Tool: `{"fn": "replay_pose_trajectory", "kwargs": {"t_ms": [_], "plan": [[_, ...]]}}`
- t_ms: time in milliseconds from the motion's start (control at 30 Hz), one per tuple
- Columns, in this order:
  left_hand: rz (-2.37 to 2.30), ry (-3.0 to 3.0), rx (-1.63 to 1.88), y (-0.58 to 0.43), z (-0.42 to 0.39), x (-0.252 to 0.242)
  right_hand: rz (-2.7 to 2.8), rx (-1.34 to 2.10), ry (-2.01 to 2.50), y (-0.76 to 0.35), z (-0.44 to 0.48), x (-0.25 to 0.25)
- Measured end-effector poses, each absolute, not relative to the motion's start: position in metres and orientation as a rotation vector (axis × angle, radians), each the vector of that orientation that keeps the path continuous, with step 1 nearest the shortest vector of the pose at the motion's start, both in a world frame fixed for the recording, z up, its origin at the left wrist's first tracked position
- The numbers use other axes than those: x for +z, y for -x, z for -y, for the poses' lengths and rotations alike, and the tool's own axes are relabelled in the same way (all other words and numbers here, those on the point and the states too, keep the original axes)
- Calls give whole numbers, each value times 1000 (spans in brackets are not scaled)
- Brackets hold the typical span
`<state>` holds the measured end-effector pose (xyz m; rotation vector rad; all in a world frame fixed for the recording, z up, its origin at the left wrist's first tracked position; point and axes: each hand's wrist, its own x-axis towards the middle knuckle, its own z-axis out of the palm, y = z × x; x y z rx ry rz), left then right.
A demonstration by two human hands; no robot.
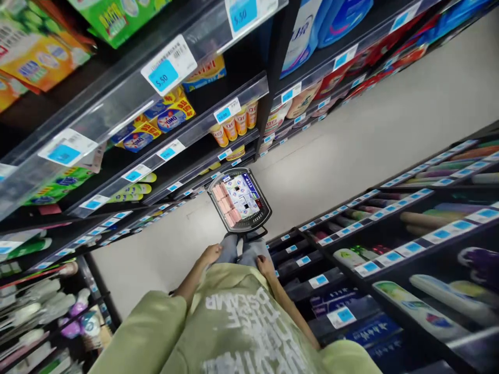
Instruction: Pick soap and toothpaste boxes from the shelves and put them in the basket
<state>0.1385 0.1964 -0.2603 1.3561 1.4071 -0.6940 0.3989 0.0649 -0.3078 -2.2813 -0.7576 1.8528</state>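
My left hand [212, 253] hangs beside my left thigh, its fingers curled closed, and nothing shows in it. By my right leg is my right hand [265, 265], loosely curled too, with nothing visible in it. Both hands are small and a little soft in the picture. A dark shopping basket [255, 222] stands just ahead of my legs, apart from both hands. Inside it, pink packs [226, 203] lie along the left side, and white and blue printed packs [244, 195] fill the right. The basket's handle [265, 232] is folded toward me.
Tall shelves line the aisle. On the left are yellow-blue boxes [169, 118], orange cups [236, 124] and blue bottles [343, 21] behind price-tag rails. The right shelf holds a white-green bottle [419, 306] and rolled goods. A pale floor [319, 150] runs between them.
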Motion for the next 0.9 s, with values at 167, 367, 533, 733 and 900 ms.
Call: {"fn": "replay_pose_trajectory", "kwargs": {"t_ms": [167,367,533,733,900], "plan": [[-1350,-1496,-728,-145,-214,-283,524,1798,2280,-384,-48,-326],[-1312,-1653,-855,-161,-273,-374,99,1639,2244,-357,-11,-343],[-1373,-1776,-927,-170,-323,-470,-217,1498,2263,-324,12,-354],[-1300,-1913,-999,-168,-349,-550,-469,1456,2280,-307,14,-357],[-1259,-1969,-1051,-171,-347,-582,-426,1441,2392,-310,12,-360]]}}
